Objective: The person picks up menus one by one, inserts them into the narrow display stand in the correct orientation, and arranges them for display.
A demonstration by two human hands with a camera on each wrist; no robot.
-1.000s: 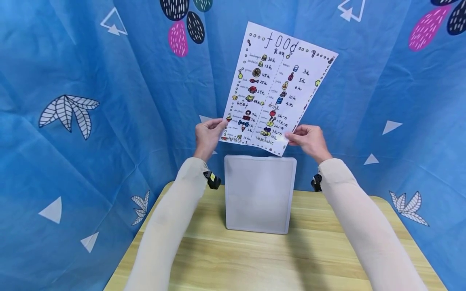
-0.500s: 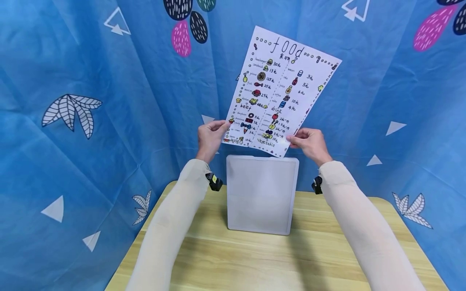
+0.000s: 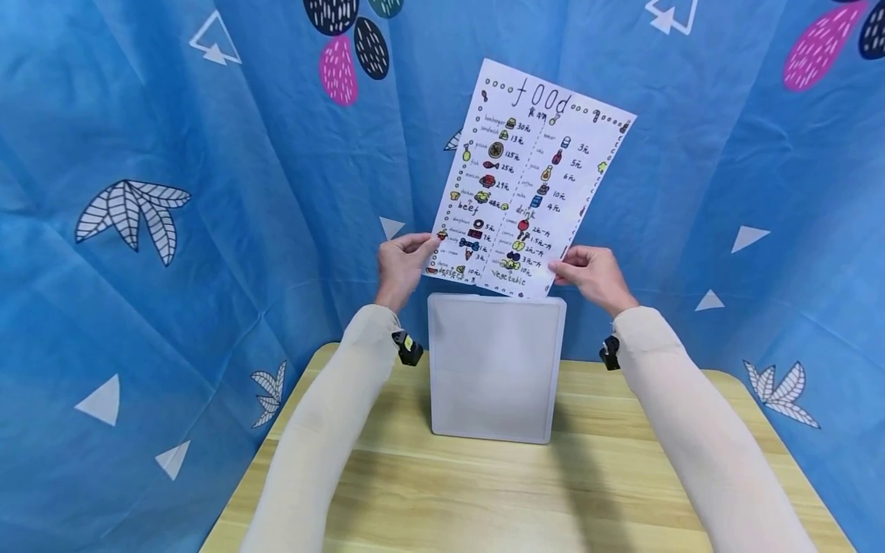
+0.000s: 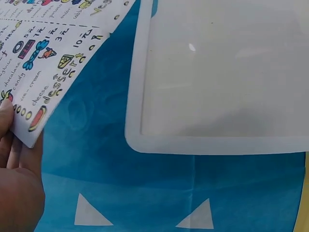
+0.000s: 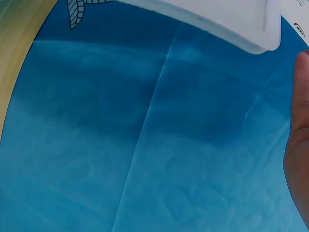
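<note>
A hand-drawn paper menu (image 3: 518, 184) headed "food" is held up, slightly tilted, in front of the blue curtain. My left hand (image 3: 402, 265) pinches its lower left edge, thumb in front and fingers behind, as the left wrist view also shows on the hand (image 4: 19, 164). At the lower right edge my right hand (image 3: 591, 275) pinches the sheet. Just below the paper, a white rectangular frame or stand (image 3: 496, 369) stands upright on the table. The paper's bottom edge is close to the frame's top; whether they touch I cannot tell. Little of the right hand (image 5: 300, 125) shows in its wrist view.
The wooden table (image 3: 442, 491) has rounded far corners. A blue patterned curtain (image 3: 207, 307) hangs behind it and along both sides. Black wrist cameras sit on both sleeves.
The menu has come down slightly towards the frame, with both hands still pinching it. The white frame has stayed in place on the table.
</note>
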